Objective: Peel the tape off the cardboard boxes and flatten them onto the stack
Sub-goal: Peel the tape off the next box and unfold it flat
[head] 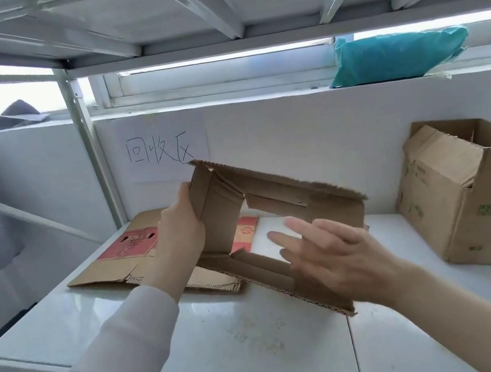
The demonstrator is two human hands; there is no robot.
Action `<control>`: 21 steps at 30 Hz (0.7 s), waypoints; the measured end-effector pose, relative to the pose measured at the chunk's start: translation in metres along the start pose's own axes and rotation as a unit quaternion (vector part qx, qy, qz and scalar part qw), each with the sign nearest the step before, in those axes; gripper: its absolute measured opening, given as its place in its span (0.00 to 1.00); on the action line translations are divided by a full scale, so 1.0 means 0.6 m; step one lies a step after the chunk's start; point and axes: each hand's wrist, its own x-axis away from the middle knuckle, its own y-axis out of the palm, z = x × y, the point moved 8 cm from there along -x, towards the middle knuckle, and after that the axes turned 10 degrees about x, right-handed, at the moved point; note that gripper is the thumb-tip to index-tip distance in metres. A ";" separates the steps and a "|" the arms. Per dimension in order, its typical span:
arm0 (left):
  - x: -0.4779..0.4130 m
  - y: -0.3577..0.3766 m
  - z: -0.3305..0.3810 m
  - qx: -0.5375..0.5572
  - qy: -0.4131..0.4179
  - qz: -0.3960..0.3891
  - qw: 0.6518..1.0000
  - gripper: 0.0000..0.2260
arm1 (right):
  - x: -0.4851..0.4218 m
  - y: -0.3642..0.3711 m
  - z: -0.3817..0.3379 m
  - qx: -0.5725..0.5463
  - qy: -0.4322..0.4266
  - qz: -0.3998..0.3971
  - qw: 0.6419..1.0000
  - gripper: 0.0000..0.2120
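Currently open-ended cardboard box held over white surface: left hand grips its left wall; right hand, fingers straight, at its lower panel. Flattened stack lies beneath, second box at right.

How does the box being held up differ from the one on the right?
The held box is up off the table in the left hand; the box on the right rests on it. The held box is open at both ends, so you see through it; the box on the right keeps its full shape. The held box shows no print; the other has green marks. Both are brown corrugated cardboard.
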 end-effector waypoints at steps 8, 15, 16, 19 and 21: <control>-0.015 0.005 -0.016 0.032 -0.008 -0.031 0.999 0.18 | 0.017 0.096 0.032 -0.098 0.026 -0.219 0.970 0.27; 0.014 -0.021 -0.014 0.033 0.144 -0.011 0.989 0.12 | 0.048 0.038 0.178 -0.099 0.344 -0.068 0.931 0.25; 0.031 -0.017 -0.003 0.019 0.210 -0.031 0.977 0.14 | 0.059 0.032 0.173 -0.078 0.346 -0.066 0.933 0.24; 0.085 0.026 -0.028 -0.005 0.275 -0.174 0.946 0.25 | 0.106 0.033 0.111 -0.117 0.327 -0.108 0.932 0.23; 0.122 0.067 -0.077 -0.053 0.256 -0.287 0.922 0.24 | 0.145 0.035 0.047 -0.209 0.291 -0.163 0.919 0.23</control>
